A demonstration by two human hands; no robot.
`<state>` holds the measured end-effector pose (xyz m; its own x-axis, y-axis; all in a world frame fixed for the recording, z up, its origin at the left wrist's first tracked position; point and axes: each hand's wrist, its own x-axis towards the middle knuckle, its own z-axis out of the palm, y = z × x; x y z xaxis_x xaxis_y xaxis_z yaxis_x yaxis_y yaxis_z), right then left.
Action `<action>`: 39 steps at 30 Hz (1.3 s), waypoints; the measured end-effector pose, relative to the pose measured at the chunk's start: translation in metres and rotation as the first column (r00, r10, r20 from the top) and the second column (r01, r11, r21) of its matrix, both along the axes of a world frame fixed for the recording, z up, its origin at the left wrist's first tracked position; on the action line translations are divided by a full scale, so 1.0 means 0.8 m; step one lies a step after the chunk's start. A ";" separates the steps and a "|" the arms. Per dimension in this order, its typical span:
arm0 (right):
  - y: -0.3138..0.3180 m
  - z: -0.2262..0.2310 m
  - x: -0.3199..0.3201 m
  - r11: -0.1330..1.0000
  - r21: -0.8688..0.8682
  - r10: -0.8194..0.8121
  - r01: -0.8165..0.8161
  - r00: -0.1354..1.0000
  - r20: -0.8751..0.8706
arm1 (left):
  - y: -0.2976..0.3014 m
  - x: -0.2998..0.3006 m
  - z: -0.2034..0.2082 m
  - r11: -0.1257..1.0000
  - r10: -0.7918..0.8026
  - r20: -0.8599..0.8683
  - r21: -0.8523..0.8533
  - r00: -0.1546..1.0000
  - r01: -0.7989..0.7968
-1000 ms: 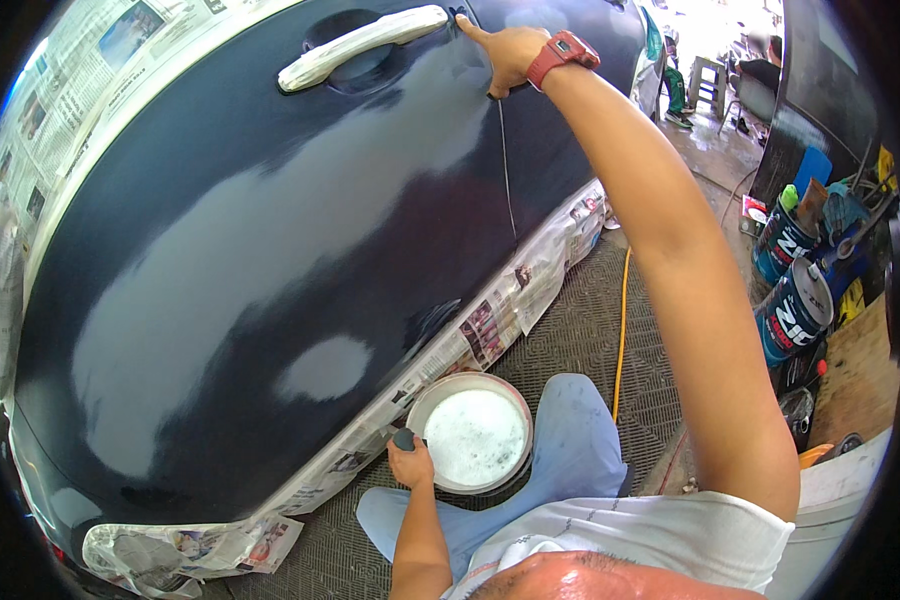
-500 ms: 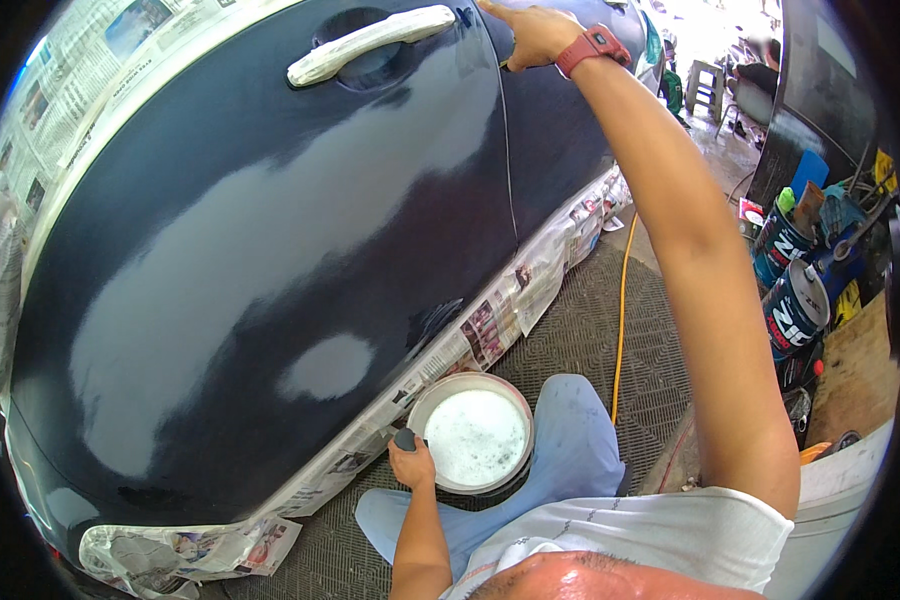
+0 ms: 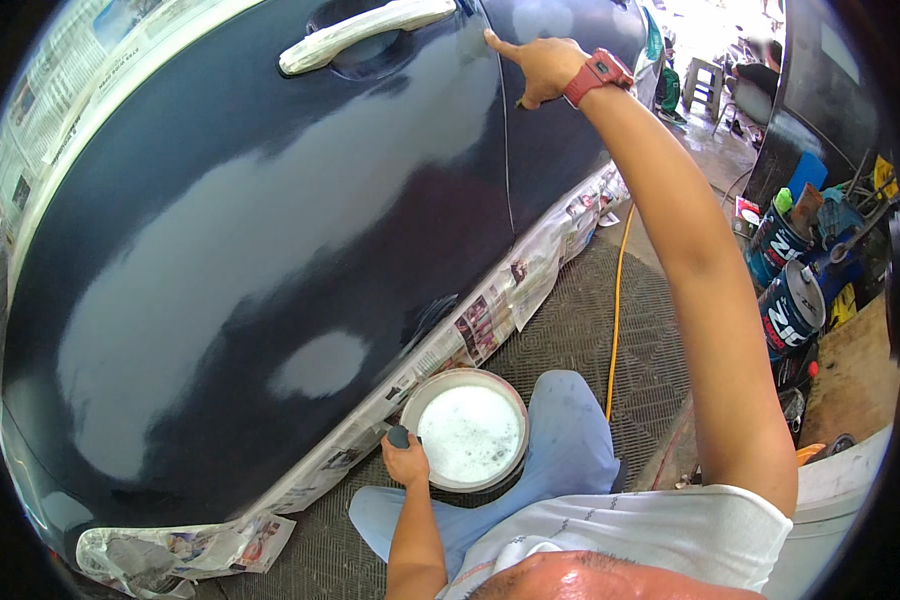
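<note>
While the left hand (image 3: 406, 462) grips a block (image 3: 398, 437), the door (image 3: 270, 230) lies beneath the half-spread right hand (image 3: 550, 70).

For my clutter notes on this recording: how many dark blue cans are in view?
2. The nearer can stands at the picture's right side; the farther can is just above it in the picture. Others may be hidden.

that dark car door (image 3: 260, 270) is showing big grey patches, and a small dark block (image 3: 398, 436) is sitting in the left hand (image 3: 407, 464).
</note>
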<state>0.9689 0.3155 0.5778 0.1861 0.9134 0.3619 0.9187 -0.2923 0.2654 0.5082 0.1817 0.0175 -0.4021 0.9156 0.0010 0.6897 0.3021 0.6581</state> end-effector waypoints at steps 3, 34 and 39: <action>-0.025 0.005 0.027 0.975 0.173 0.152 -0.141 0.987 -0.055 | 0.000 0.005 0.008 1.000 -0.016 0.003 -0.009 1.000 0.016; 0.094 -0.040 0.040 0.404 0.890 0.568 -0.210 0.821 -0.064 | 0.004 0.002 -0.007 0.999 -0.045 0.004 0.025 0.999 0.045; 0.072 -0.103 0.014 0.376 0.882 0.592 -0.284 0.806 0.007 | 0.001 -0.002 -0.002 0.999 -0.025 0.020 0.022 0.999 0.025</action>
<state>0.9801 0.3729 0.4951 0.0782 0.1956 0.9776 0.9613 0.2450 -0.1259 0.5064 0.1827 0.0161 -0.3794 0.9252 0.0126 0.6830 0.2709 0.6783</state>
